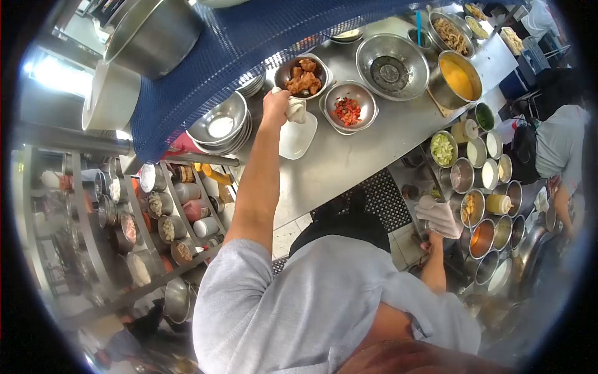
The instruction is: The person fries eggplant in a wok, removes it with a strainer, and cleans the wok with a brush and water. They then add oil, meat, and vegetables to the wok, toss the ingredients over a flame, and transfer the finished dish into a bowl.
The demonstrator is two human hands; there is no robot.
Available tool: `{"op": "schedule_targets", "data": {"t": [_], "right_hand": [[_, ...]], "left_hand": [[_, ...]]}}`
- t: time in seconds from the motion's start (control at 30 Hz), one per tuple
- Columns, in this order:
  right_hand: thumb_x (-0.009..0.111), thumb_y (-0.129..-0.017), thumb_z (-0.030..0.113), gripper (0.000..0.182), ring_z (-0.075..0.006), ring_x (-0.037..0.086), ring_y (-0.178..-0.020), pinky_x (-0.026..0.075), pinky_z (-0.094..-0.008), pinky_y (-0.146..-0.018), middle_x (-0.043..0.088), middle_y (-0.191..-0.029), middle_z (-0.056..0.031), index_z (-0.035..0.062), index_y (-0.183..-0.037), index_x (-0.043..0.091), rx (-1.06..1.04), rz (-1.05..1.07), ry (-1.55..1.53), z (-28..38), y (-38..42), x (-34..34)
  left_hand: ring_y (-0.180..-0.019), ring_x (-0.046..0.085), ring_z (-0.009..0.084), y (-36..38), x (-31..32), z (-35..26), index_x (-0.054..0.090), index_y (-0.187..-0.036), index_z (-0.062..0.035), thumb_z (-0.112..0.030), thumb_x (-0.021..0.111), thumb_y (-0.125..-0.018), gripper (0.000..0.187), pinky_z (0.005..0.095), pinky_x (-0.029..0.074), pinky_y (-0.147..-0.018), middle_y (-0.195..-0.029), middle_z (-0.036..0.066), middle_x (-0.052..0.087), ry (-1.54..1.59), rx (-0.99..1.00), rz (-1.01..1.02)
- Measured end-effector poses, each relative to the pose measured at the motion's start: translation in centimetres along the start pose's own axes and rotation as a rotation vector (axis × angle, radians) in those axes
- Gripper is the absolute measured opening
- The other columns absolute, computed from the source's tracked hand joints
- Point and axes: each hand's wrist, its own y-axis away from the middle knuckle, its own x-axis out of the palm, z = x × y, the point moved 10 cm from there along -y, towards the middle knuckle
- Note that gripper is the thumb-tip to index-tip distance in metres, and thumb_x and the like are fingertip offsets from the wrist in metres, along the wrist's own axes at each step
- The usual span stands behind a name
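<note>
head | left hand: closed on cloth at metal bowl rim | right hand: can't tell grip | tip: fold cloth thick, keep bowl level

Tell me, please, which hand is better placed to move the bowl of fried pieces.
Likely the left hand: it holds a cloth by the bowl's near rim, while the right hand is well away.

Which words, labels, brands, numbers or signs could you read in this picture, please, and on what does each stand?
None: no text can be read in this view.
Steel bowl by the left hand: no writing visible.
Pinkish container on the rack: any print is too small and blurred to read.
</note>
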Motion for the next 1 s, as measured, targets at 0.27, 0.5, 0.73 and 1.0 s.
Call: {"op": "schedule_targets", "data": {"t": [0.27,0.5,0.73,1.0], "right_hand": [[0.059,-0.085,0.022,0.032,-0.0214,0.056,-0.081,0.049,-0.0396,-0.065,0.058,-0.103,-0.0060,0.0101,-0.114,0.053,-0.280,-0.049,-0.664,2.9,-8.2,-1.2],[0.053,-0.090,0.033,0.040,-0.0239,0.062,-0.087,0.052,-0.0395,-0.073,0.062,-0.097,-0.0114,0.0002,-0.114,0.053,-0.457,-0.097,-0.980,1.3,-7.6,0.0],[0.057,-0.085,0.048,0.059,-0.0211,0.050,-0.096,0.044,-0.0463,-0.076,0.056,-0.099,-0.0044,0.0064,-0.126,0.050,-0.131,0.065,-0.140,-9.1,2.9,6.3],[0.063,-0.078,0.033,0.041,-0.0241,0.057,-0.105,0.046,-0.0423,-0.083,0.063,-0.107,-0.0143,0.0081,-0.111,0.063,-0.232,-0.047,-0.206,-45.2,13.5,17.8]], "left_hand": [[-0.082,0.063,0.0206,7.8,-0.8,-3.0,0.054,-0.106,0.0011,-0.017,0.066,-0.081,0.033,0.0357,0.054,-0.066,-0.097,0.013,0.061,0.050,0.006,0.255],[-0.101,0.058,0.0258,28.5,-1.6,12.2,0.041,-0.129,0.0000,-0.024,0.061,-0.086,0.053,0.0365,0.049,-0.087,-0.117,0.016,0.055,0.294,-0.631,0.723],[-0.108,0.056,0.0280,30.1,4.6,11.5,0.034,-0.133,0.0031,-0.030,0.057,-0.090,0.058,0.0371,0.048,-0.091,-0.120,0.018,0.053,0.362,-0.850,1.068],[-0.107,0.056,0.0276,37.9,9.3,13.1,0.030,-0.139,-0.0028,-0.033,0.067,-0.081,0.076,0.0378,0.048,-0.089,-0.126,0.017,0.050,-0.159,-0.891,1.717]]}}
